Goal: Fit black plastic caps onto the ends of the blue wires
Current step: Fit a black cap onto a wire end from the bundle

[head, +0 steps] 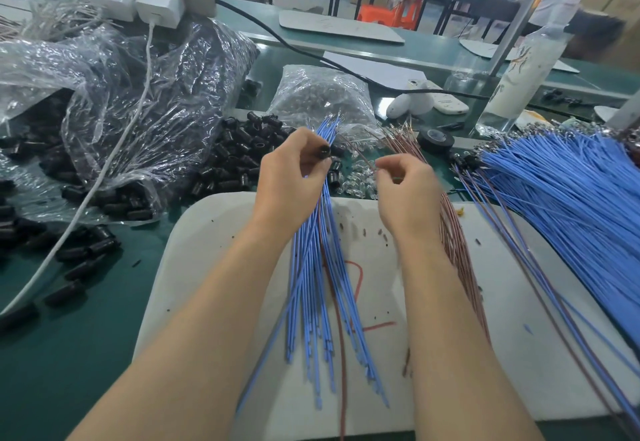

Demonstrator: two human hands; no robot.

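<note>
Head view, largest to smallest. Green worktop (69, 354) carries a white board (214, 232) at its near edge. A heap of blue wires (571, 205) fans across the board's right edge, and a clear bag of caps (138, 94) lies toward the worktop's left edge, with loose black caps (239, 156) just beyond the board's far edge. The left hand (291, 177) grips a blue wire bundle (311, 284) whose long axis runs from the board's near edge away from the person, its tips fanning out past the fingers. The same hand pinches one black cap (324, 152), which sits just beside those tips. The right hand (408, 194), curled over the brown wires (453, 232), appears to pinch a single brown strand (360, 154). Judgement: the left hand is nearer, so fitting the cap needs a blue tip lined up with its bore.
</note>
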